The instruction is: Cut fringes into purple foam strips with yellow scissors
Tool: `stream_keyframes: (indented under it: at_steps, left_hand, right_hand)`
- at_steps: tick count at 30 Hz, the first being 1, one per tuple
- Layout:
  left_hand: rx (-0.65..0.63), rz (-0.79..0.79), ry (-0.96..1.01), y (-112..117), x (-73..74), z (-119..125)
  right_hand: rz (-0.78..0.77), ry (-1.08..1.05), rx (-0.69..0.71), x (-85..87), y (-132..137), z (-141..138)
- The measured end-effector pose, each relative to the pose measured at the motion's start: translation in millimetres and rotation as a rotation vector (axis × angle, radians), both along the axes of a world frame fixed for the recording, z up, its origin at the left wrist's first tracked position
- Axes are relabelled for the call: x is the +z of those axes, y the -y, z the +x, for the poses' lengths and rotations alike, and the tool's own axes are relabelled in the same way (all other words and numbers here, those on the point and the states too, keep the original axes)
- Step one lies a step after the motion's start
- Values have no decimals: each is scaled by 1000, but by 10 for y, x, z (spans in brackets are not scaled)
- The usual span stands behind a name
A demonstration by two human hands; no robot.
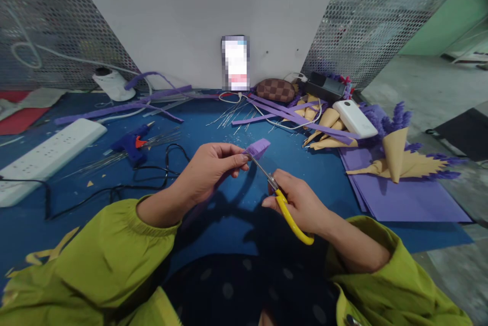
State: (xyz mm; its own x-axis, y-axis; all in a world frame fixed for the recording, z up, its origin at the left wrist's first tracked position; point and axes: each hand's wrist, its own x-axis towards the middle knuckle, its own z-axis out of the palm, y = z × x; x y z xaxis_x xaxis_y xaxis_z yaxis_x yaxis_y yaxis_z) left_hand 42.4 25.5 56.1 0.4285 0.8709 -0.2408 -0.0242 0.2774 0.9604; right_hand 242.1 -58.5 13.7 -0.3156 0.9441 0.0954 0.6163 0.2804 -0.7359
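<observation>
Between the thumb and fingers of my left hand (213, 168) is a small folded piece of purple paper (259, 148), pinched at its lower end. My right hand (299, 201) grips a pair of scissors with yellow handles (288, 218). The metal blades point up and left, and their tips meet the base of the purple paper beside my left thumb. Whether the blades are parted there is too small to tell. Both hands are above the blue tabletop (229, 234).
Leftward lie a white power strip (49, 158), a blue glue gun (131, 144) and thin wires (163, 138). A phone (235, 63) leans on the back wall. Purple strips (282, 110), a checkered pouch (275, 90), a white power bank (354, 118), wrapped purple flowers (396, 150) and purple sheets (412, 204) are toward the right.
</observation>
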Motion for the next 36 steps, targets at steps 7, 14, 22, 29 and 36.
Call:
stream_keyframes:
  at_steps: [7,14,22,29,36]
  left_hand:
    - [-1,8,-10,-8,-7,-11]
    - [20,4,-1,9,39,-3]
    - [3,66,-22,28,-14,-21]
    - [-10,58,-10,28,-8,-18]
    - [-19,4,17,23,2,-13]
  right_hand:
    - [3,-26,3,-21,1,8]
    - [6,-72,-5,-5,-9,3]
    - [-39,-152,52,-8,-16,9]
    - [-37,-187,82,-32,-8,8]
    - [-100,-257,86,-39,-17,22]
